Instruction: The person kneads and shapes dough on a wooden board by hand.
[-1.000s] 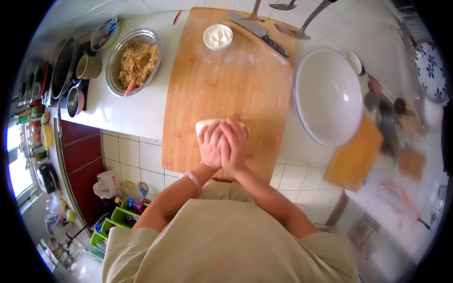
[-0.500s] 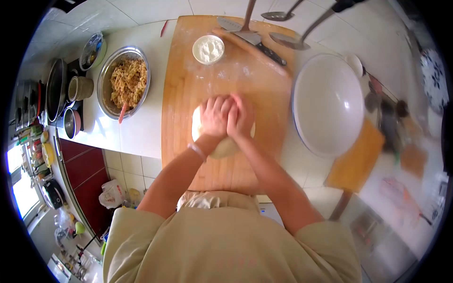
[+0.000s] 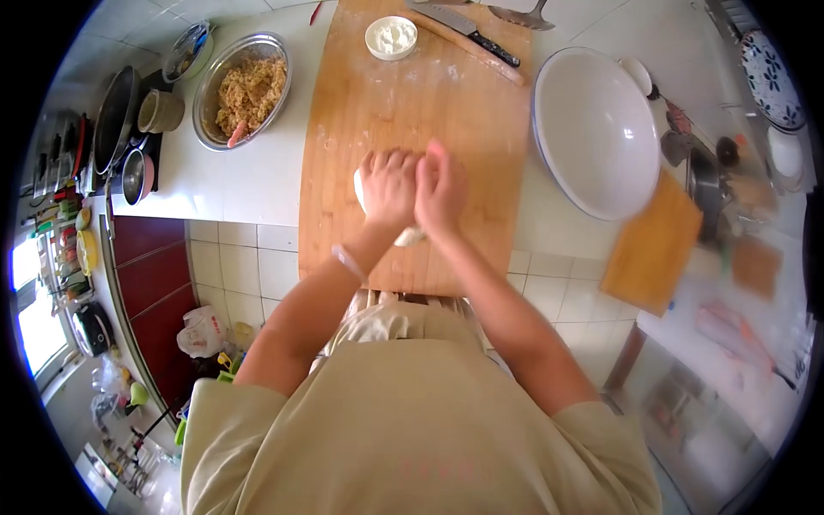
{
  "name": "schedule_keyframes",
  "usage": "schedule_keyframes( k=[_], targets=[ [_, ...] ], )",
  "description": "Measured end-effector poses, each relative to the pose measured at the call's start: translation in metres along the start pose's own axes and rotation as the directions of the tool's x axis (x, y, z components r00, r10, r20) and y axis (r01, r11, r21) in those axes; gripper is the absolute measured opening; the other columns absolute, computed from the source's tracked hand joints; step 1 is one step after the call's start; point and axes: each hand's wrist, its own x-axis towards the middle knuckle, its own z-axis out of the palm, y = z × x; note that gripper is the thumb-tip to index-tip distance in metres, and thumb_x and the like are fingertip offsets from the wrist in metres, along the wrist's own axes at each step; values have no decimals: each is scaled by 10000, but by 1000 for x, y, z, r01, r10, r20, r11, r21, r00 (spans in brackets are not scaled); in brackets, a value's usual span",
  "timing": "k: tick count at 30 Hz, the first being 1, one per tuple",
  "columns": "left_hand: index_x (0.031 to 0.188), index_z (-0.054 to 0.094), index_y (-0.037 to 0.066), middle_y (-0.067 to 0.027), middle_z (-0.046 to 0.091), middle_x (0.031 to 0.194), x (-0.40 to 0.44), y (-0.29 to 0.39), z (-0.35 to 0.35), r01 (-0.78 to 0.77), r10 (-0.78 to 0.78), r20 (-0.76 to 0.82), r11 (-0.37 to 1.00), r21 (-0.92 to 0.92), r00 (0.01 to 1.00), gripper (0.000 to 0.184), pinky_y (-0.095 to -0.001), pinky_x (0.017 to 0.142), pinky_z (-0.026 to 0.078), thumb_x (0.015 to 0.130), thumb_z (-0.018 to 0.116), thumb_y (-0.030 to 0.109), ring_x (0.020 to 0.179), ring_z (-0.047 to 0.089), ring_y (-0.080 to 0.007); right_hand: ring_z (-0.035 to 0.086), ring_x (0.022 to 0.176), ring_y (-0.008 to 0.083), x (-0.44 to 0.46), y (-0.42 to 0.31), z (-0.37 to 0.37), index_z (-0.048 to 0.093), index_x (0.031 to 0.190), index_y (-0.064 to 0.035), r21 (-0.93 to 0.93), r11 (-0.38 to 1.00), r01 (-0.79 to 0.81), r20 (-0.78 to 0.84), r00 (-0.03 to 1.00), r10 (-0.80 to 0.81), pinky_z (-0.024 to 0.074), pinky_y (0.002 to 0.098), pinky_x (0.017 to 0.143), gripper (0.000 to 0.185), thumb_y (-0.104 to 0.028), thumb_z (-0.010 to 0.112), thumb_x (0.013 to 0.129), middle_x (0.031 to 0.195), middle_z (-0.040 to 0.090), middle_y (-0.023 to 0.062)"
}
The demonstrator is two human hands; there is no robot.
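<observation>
A lump of pale dough (image 3: 410,236) lies on the wooden board (image 3: 343,249), mostly hidden beneath my hands. My left hand (image 3: 390,184) presses on its left part, fingers bent over the top. Beside it, my right hand (image 3: 440,189) is closed against the dough's right side, with its thumb near the left hand. A white bowl of flour (image 3: 391,39) stands farther back on the same board.
At the left is a metal bowl of filling (image 3: 251,90) with a pinkish handle in it. A knife (image 3: 472,33) and a rolling pin (image 3: 463,47) lie at the board's back right. A large white basin (image 3: 596,137) stands to the right.
The view has shifted, so the board and bowls sit higher in the picture. My hands have pressed into the dough, and less of it shows around them.
</observation>
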Motion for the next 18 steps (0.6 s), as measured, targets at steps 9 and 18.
schedule_keyframes(
  k=[9, 18],
  targets=[
    [1220, 624, 48, -149, 634, 1312, -57, -14, 47, -188, 160, -297, 980, -69, 941, 522, -537, 1125, 262, 1001, 337, 425, 1246, 561, -346, 544, 1277, 329, -37, 59, -19, 621, 1317, -70, -342, 661, 668, 251, 743, -621, 237, 497, 1146, 494, -343, 380, 984, 1384, 607, 168],
    [1069, 692, 73, -72, 702, 1168, 54, -12, 41, -159, 111, -264, 973, -168, 958, 377, -426, 960, 406, 906, 511, 361, 1088, 654, -240, 629, 1113, 393, 66, 46, -9, 612, 1260, 13, -266, 656, 707, 251, 707, -661, 408, 502, 1010, 472, -286, 388, 972, 1287, 631, 253]
  ],
)
